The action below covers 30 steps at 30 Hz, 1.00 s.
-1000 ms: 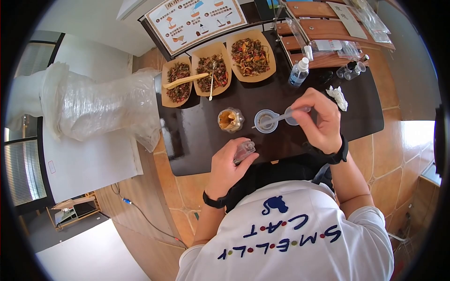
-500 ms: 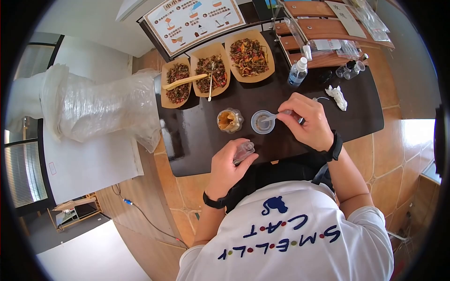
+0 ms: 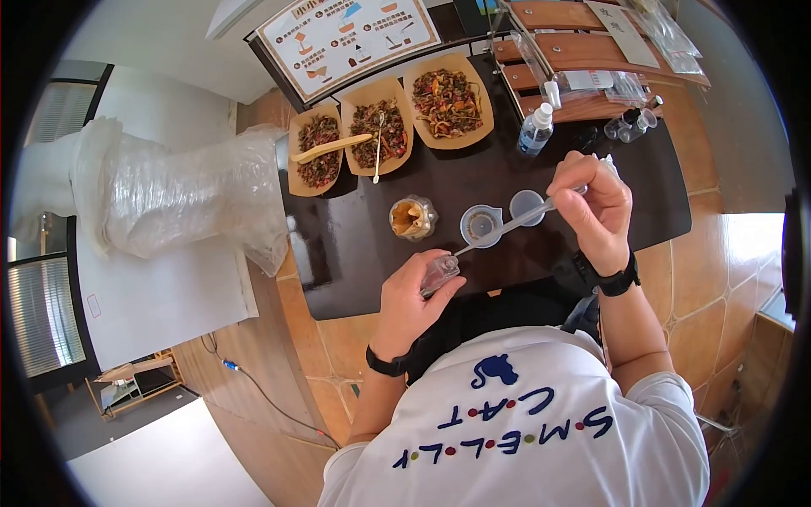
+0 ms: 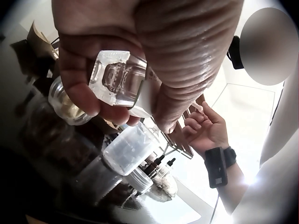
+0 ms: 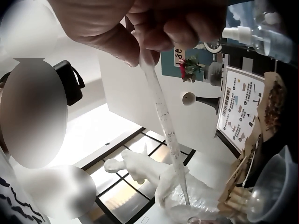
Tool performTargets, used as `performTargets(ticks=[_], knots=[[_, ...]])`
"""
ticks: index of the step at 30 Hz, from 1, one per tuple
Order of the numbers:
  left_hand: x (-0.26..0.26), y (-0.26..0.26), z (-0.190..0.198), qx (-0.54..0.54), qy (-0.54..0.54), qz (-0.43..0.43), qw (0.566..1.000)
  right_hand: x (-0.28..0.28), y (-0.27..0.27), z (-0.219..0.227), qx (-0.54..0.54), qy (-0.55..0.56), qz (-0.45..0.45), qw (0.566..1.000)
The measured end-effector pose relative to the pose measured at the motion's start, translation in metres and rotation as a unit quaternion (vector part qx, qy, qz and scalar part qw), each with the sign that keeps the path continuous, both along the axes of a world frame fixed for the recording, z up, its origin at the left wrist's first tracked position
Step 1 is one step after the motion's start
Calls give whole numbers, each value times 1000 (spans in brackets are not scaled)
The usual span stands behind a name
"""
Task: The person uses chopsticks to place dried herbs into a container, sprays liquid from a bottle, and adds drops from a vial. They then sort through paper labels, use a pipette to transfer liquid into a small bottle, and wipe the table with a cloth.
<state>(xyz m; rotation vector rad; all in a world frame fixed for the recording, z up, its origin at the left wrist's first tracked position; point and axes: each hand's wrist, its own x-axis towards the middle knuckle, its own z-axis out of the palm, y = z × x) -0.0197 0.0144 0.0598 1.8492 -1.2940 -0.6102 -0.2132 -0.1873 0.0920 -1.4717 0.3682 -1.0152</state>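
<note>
In the head view the left hand (image 3: 411, 297) grips a small clear glass bottle (image 3: 440, 275) near the table's front edge; the left wrist view shows the same bottle (image 4: 119, 78) between thumb and fingers. The right hand (image 3: 598, 211) pinches a clear plastic dropper (image 3: 525, 217) by its upper end, the tip slanting down to the bottle's mouth. Whether the tip is inside, I cannot tell. Beneath the dropper stands a small plastic cup (image 3: 480, 226) with some liquid, and a second cup (image 3: 527, 205) is beside it. In the right wrist view the dropper (image 5: 164, 116) has droplets inside.
A jar with folded paper (image 3: 412, 219) stands left of the cups. Three paper trays of dried material, the rightmost (image 3: 449, 101), line the back. A spray bottle (image 3: 536, 131), small bottles (image 3: 633, 125) and a wooden rack (image 3: 583, 51) are at the right.
The right hand dipped the dropper in the cup, then lifted and moved right, bringing its tip over to the bottle. The cup has shifted slightly right. The left hand stays put.
</note>
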Motion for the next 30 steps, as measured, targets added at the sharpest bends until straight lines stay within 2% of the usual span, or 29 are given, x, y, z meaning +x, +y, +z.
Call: performTargets(ticks=[8, 14, 17, 20, 22, 23, 25, 30], knots=[[0, 0, 0, 3, -2, 0, 1000, 6, 6, 1, -9, 22, 29, 999], [-1, 0, 0, 3, 2, -6, 1000, 7, 6, -6, -92, 68, 49, 992], [-1, 1, -1, 0, -1, -2, 1000, 11, 5, -7, -29, -18, -28, 999], [1, 2, -3, -6, -2, 2, 1000, 10, 1, 1, -22, 8, -74, 997], [2, 3, -3, -5, -3, 1, 1000, 8, -1, -2, -98, 122, -77, 985], [2, 2, -3, -5, -3, 0, 1000, 9, 0, -2, -98, 123, -78, 984], [0, 1, -2, -8, 2, 1, 1000, 14, 6, -2, -152, 177, -34, 972], [1, 0, -3, -6, -6, -1, 1000, 21, 12, -11, -200, 198, -25, 959]])
